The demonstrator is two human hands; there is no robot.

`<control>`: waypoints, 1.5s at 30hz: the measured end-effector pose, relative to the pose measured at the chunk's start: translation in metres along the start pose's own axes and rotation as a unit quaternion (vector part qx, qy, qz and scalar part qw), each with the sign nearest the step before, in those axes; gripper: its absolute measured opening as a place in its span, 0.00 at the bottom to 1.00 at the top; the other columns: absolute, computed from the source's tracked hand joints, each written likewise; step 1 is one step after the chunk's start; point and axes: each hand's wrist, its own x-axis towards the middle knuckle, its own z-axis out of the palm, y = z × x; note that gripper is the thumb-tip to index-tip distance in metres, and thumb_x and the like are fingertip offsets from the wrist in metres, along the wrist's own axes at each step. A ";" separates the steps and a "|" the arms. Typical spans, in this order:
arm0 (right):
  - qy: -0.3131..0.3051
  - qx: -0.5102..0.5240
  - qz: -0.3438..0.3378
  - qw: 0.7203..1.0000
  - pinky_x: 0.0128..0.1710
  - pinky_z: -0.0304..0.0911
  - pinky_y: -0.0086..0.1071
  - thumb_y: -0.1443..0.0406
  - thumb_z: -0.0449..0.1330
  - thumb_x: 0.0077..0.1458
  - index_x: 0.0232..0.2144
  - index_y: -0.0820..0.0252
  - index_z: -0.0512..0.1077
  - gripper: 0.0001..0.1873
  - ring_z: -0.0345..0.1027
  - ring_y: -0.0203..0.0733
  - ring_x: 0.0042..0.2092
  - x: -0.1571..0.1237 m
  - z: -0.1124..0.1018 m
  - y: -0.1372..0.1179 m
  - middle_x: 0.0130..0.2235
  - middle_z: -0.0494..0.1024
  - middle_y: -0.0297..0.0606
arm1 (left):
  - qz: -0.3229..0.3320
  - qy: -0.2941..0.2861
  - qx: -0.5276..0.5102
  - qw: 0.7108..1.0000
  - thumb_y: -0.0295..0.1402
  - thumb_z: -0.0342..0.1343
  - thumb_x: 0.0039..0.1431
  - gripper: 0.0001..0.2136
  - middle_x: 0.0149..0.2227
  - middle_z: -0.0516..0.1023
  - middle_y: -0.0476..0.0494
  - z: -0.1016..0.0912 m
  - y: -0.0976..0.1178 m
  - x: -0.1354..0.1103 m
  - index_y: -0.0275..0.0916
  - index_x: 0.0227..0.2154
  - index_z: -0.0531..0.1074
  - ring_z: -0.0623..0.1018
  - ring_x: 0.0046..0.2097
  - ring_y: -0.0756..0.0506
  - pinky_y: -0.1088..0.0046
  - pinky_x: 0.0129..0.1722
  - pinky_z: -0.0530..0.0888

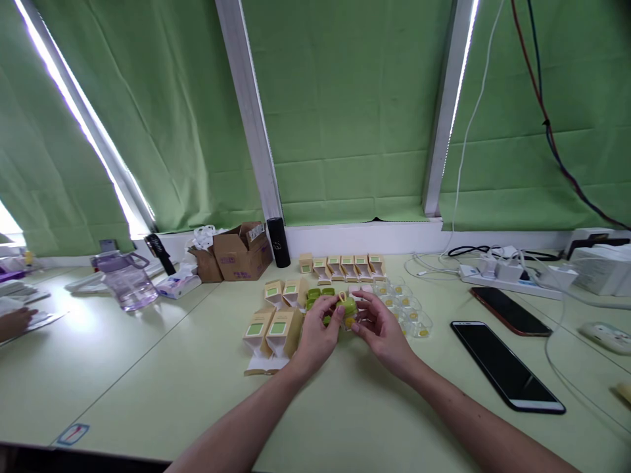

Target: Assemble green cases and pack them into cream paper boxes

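Both hands hold a small green-topped container point(349, 306) with a pale loop on top and a clear lower part. My left hand point(321, 323) has its fingers closed on the container's left side. On its right side, the fingers of my right hand point(378, 326) grip it. Several green pieces point(313, 297) lie just behind my left hand, partly hidden by it. To the right stand clear cups point(413, 314) with yellow spots in their bottoms. Small cardboard boxes point(284, 326) with green labels stand open left of my left hand. More small boxes point(348, 267) form a row behind.
On the right lie two phones point(507, 365), a power strip point(515, 281) with chargers, and loose cables. A purple water bottle point(127, 281), a tissue pack point(178, 284), a carton point(241, 253) and a black cylinder point(279, 243) stand left. Another person's hand point(16, 323) shows at far left.
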 end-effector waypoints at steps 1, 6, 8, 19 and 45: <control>-0.002 -0.003 -0.001 1.000 0.49 0.72 0.40 0.60 0.71 0.55 0.58 0.46 0.70 0.29 0.74 0.43 0.44 -0.001 0.000 -0.001 0.51 0.77 0.39 | 0.000 -0.003 -0.001 1.000 0.48 0.55 0.69 0.18 0.45 0.79 0.36 0.000 0.000 0.000 0.38 0.46 0.79 0.79 0.46 0.41 0.65 0.46 0.77; -0.011 -0.017 -0.008 1.000 0.49 0.72 0.39 0.60 0.69 0.58 0.56 0.46 0.71 0.24 0.74 0.42 0.44 -0.003 0.001 -0.003 0.53 0.76 0.39 | 0.001 -0.004 -0.008 1.000 0.48 0.56 0.68 0.18 0.44 0.79 0.36 -0.001 0.002 0.001 0.37 0.43 0.80 0.79 0.44 0.41 0.65 0.45 0.77; -0.012 -0.018 -0.009 1.000 0.49 0.71 0.39 0.60 0.69 0.58 0.54 0.46 0.71 0.22 0.74 0.42 0.44 -0.003 0.001 -0.002 0.53 0.76 0.39 | 0.002 -0.004 -0.011 1.000 0.49 0.56 0.68 0.19 0.44 0.79 0.36 -0.001 0.002 0.001 0.37 0.43 0.80 0.79 0.44 0.41 0.66 0.44 0.77; 0.011 0.039 -0.007 0.999 0.46 0.72 0.38 0.56 0.72 0.56 0.51 0.47 0.72 0.22 0.74 0.41 0.42 0.002 0.002 -0.002 0.49 0.77 0.37 | -0.043 -0.004 -0.051 0.998 0.48 0.56 0.68 0.20 0.54 0.79 0.33 0.000 -0.001 -0.002 0.39 0.53 0.76 0.79 0.54 0.38 0.61 0.51 0.78; 0.015 0.264 0.070 0.962 0.49 0.73 0.49 0.54 0.72 0.54 0.52 0.48 0.74 0.24 0.80 0.50 0.43 0.006 -0.001 -0.004 0.40 0.85 0.38 | 0.060 -0.011 0.021 0.998 0.38 0.55 0.70 0.19 0.51 0.77 0.37 0.000 0.003 -0.008 0.42 0.60 0.71 0.78 0.50 0.41 0.62 0.52 0.77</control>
